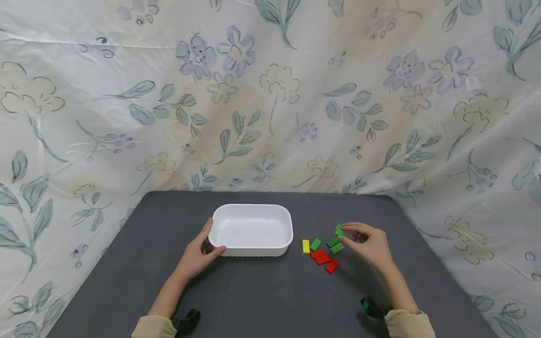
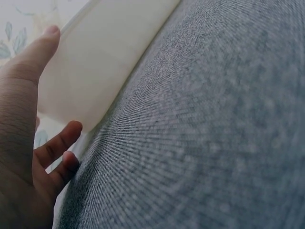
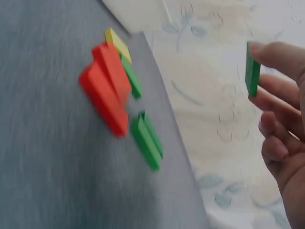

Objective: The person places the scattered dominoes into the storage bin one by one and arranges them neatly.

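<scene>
My left hand grips the left end of a white plastic tub, thumb at the front and fingers along the side. In the left wrist view the thumb lies against the tub wall. My right hand pinches a green block between thumb and fingers, lifted off the table. Below and left of that hand lie other loose blocks: a yellow block, red blocks and green blocks, some touching one another. The tub's floor shows no blocks on it.
A dark grey cloth-covered table lies under everything. Behind it and at both sides hangs a pale curtain printed with flowers and leaves. A dark band sits on the right wrist, another band on the left.
</scene>
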### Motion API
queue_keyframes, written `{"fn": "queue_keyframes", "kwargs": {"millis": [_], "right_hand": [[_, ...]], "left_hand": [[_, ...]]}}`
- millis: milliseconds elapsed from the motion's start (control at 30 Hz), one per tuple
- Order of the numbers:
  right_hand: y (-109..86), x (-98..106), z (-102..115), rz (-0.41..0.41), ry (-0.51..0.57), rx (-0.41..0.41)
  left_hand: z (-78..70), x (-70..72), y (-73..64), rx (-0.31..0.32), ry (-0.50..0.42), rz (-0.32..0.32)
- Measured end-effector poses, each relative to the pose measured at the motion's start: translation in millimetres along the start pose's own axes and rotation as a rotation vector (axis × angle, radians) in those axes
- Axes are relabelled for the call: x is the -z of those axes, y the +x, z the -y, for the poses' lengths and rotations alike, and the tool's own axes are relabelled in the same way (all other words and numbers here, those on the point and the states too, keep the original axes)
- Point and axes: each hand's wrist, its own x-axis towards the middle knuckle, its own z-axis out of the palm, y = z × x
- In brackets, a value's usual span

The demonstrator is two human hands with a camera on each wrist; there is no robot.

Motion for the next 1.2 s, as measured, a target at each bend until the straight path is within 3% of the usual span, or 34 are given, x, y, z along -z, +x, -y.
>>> {"fn": "queue_keyframes", "kwargs": {"millis": [200, 467, 600, 800, 1200], "right_hand": [[13.3, -22.1, 15.8, -0.026, -0.022, -0.018], [31.5, -53.6, 36.8, 0.022, 0.019, -0.029], [42.0, -70.0, 48.9, 0.065, 0.031, -0.036], [57.4, -95.5, 65.9, 0.136, 0.065, 0.018], [79.4, -143.1, 95.7, 0.298, 0.033, 0.077]], "left_hand": [[-0.2, -0.6, -0.9, 0.015, -0.006, 0.004], [1.0, -1.0, -2.7, 0.016, -0.006, 0.005], [-0.7, -0.8, -3.3, 0.011, -0.002, 0.004], [-3.2, 0.0, -3.4, 0.005, 0.001, 0.002], [0.0, 0.8, -1.2, 0.002, 0.015, 0.015]]}}
